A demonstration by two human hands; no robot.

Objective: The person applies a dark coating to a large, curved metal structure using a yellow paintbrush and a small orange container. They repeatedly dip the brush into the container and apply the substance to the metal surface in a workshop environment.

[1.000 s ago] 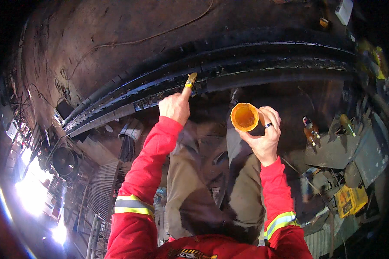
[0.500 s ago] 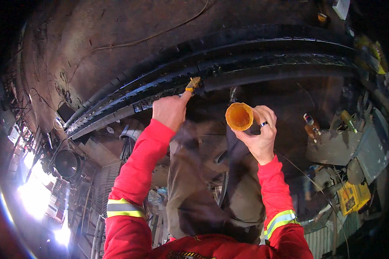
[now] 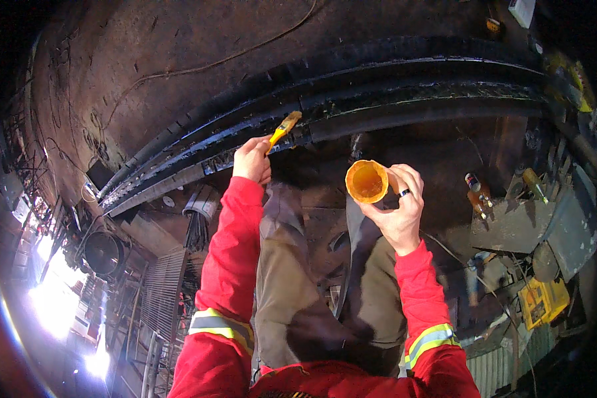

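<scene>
A yellow-handled paintbrush is gripped in my left hand, its bristles pointing up and to the right over the long dark metal beams. Whether the bristles touch the metal I cannot tell. My right hand is wrapped round an orange cup with an uneven rim. Some orange-brown liquid shows inside the cup, which stands in front of my right leg, nearer to me than the beams.
Beyond the beams a hose or cable crosses the brown floor. At right, several bottles stand by a grey metal box, with a yellow container nearer. A ribbed grate and a round dark drum lie at left.
My left hand has turned and drawn slightly back, so more of the brush handle shows and the bristles have shifted up and left. The right hand and cup have hardly moved.
</scene>
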